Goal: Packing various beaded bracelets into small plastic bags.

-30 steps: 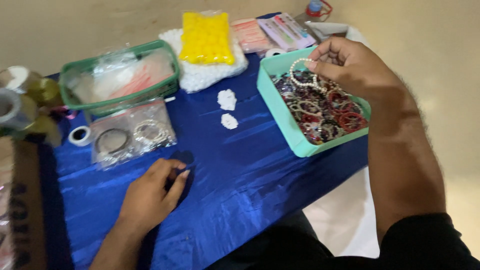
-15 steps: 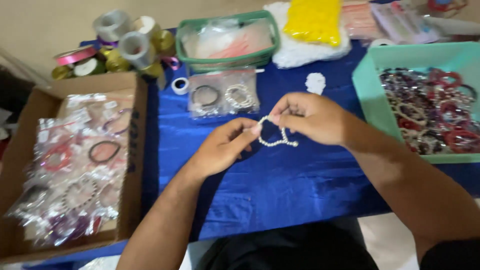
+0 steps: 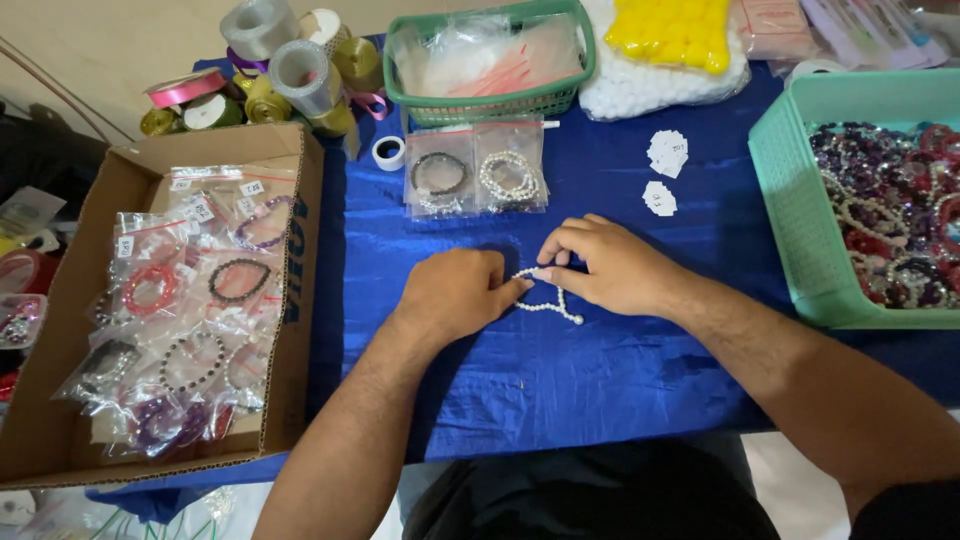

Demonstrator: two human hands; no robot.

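A white pearl bracelet [image 3: 548, 297] lies low over the blue cloth [image 3: 560, 380] between my two hands. My left hand [image 3: 458, 290] pinches its left side with the fingertips. From the right, my right hand [image 3: 615, 265] grips its top, fingers curled over the beads. Part of the strand hangs below my right thumb; the rest is hidden under the fingers.
A cardboard box [image 3: 290, 330] of bagged bracelets stands at the left. Two bagged bracelets [image 3: 478, 178] lie beyond my hands, with a green basket [image 3: 490, 100] of clear bags behind them. A teal basket [image 3: 800, 220] of loose bracelets is at the right. Ribbon rolls [image 3: 270, 70] and small paper tags [image 3: 663, 170] lie at the back.
My right hand took a pearl bracelet from the teal basket and brought it to the middle. My left hand joined it, and both have lowered the bracelet toward the cloth.
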